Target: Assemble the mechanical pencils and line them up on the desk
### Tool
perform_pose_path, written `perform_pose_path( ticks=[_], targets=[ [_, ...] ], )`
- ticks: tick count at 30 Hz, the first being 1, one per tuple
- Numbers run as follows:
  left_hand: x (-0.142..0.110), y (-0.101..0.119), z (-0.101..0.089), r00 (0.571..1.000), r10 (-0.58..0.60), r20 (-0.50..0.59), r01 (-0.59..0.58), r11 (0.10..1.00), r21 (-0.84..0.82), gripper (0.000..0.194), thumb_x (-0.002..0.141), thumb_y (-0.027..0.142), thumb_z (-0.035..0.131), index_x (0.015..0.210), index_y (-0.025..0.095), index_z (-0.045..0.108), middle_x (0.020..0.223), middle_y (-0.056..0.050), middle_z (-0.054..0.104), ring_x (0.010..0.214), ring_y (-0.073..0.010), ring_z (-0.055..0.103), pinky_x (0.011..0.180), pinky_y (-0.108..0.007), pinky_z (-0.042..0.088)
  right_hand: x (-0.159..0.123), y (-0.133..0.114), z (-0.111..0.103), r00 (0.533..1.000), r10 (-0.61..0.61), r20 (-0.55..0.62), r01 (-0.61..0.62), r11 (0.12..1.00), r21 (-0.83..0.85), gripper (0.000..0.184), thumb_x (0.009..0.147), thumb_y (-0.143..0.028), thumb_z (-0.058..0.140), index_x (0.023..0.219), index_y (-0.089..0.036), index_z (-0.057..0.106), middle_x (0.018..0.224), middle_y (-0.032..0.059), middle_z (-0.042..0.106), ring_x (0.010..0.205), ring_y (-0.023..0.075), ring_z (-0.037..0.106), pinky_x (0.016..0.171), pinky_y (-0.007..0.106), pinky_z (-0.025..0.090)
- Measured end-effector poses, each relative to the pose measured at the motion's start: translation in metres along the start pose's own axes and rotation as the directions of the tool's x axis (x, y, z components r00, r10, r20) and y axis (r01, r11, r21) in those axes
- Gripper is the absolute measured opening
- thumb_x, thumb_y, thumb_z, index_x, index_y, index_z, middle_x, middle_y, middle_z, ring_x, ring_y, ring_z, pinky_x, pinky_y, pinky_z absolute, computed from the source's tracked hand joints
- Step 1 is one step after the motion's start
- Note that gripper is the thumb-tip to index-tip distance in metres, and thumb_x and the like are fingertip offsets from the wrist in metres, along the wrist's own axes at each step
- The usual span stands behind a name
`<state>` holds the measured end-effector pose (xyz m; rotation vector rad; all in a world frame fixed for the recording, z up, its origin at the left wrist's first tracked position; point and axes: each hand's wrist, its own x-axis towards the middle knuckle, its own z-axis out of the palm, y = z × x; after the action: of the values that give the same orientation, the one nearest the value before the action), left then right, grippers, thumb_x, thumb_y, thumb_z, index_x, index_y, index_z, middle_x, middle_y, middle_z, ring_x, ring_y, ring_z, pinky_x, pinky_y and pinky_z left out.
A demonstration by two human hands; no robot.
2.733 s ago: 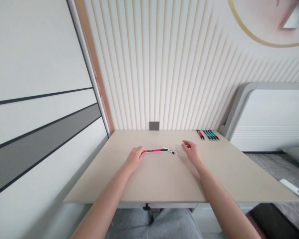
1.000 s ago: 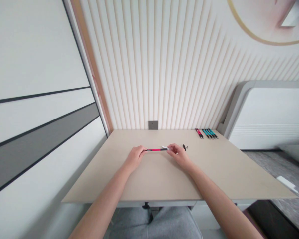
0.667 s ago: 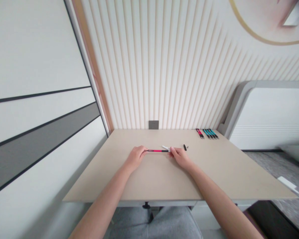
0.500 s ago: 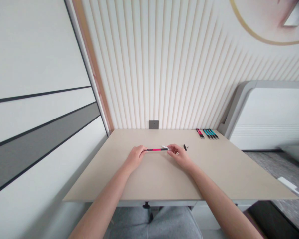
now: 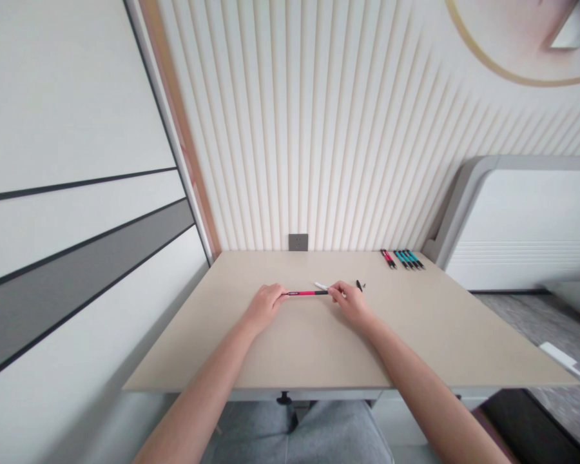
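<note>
Firmly, the left hand (image 5: 265,306) grasps one end of a pink-and-black pen (image 5: 307,292), held level above the tabletop, while the right hand (image 5: 351,304) seems to pinch the other end, though its fingers hide the contact. A white piece (image 5: 321,286) sticks out beside that grip, a small black pen part (image 5: 358,285) lies just past it, and a row of pens (image 5: 402,259) sits well beyond on the beige table (image 5: 415,361).

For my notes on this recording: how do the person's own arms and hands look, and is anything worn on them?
The left hand and right hand are bare, without gloves. The left forearm and right forearm show no sleeves, watch, bracelet or cable. Grey trousers show below.
</note>
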<state>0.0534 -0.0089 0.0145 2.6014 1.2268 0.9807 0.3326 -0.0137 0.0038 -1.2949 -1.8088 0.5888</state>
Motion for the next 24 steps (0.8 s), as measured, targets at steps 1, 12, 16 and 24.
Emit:
perform_pose_path(
  ticks=[1, 12, 16, 24],
  targets=[
    [0.000, -0.001, 0.000, 1.000, -0.003, -0.007, 0.003, 1.000, -0.002, 0.011, 0.094, 0.025, 0.049, 0.093, 0.021, 0.058, 0.087, -0.003, 0.066, 0.082, -0.0194, 0.060, 0.078, -0.033, 0.044, 0.000, 0.000, 0.000, 1.000, -0.015, 0.000, 0.015, 1.000, 0.009, 0.032, 0.091, -0.043, 0.045, 0.078, -0.019, 0.063, 0.067, 0.0011, 0.063, 0.062, 0.0154, 0.053, 0.063, 0.027, 0.039],
    [-0.001, -0.006, 0.002, 0.996, -0.061, -0.071, 0.059, 0.998, -0.025, 0.009, 0.092, 0.022, 0.049, 0.096, 0.021, 0.058, 0.090, -0.003, 0.066, 0.085, -0.0206, 0.059, 0.080, -0.033, 0.044, 0.000, -0.005, -0.001, 0.992, -0.125, -0.025, 0.125, 0.992, -0.017, 0.026, 0.090, -0.039, 0.049, 0.089, -0.021, 0.068, 0.088, 0.0054, 0.070, 0.078, 0.0193, 0.060, 0.075, 0.030, 0.042],
    [-0.001, -0.005, 0.001, 0.997, -0.020, -0.068, 0.020, 1.000, -0.003, 0.011, 0.092, 0.020, 0.049, 0.097, 0.019, 0.058, 0.089, -0.004, 0.065, 0.084, -0.0199, 0.059, 0.080, -0.033, 0.044, -0.003, -0.010, -0.003, 0.987, -0.154, 0.043, 0.157, 0.984, -0.080, 0.036, 0.094, -0.040, 0.041, 0.075, -0.019, 0.065, 0.075, 0.0046, 0.068, 0.073, 0.0178, 0.059, 0.071, 0.027, 0.041],
    [-0.001, -0.003, -0.002, 0.998, -0.002, -0.056, 0.003, 1.000, 0.010, 0.013, 0.092, 0.018, 0.047, 0.099, 0.019, 0.059, 0.090, -0.004, 0.065, 0.083, -0.0192, 0.059, 0.080, -0.033, 0.043, -0.007, -0.011, -0.001, 0.982, -0.148, 0.119, 0.151, 0.988, -0.018, 0.043, 0.096, -0.041, 0.036, 0.073, -0.018, 0.063, 0.067, 0.0011, 0.061, 0.062, 0.0134, 0.053, 0.059, 0.024, 0.038]
  ],
)
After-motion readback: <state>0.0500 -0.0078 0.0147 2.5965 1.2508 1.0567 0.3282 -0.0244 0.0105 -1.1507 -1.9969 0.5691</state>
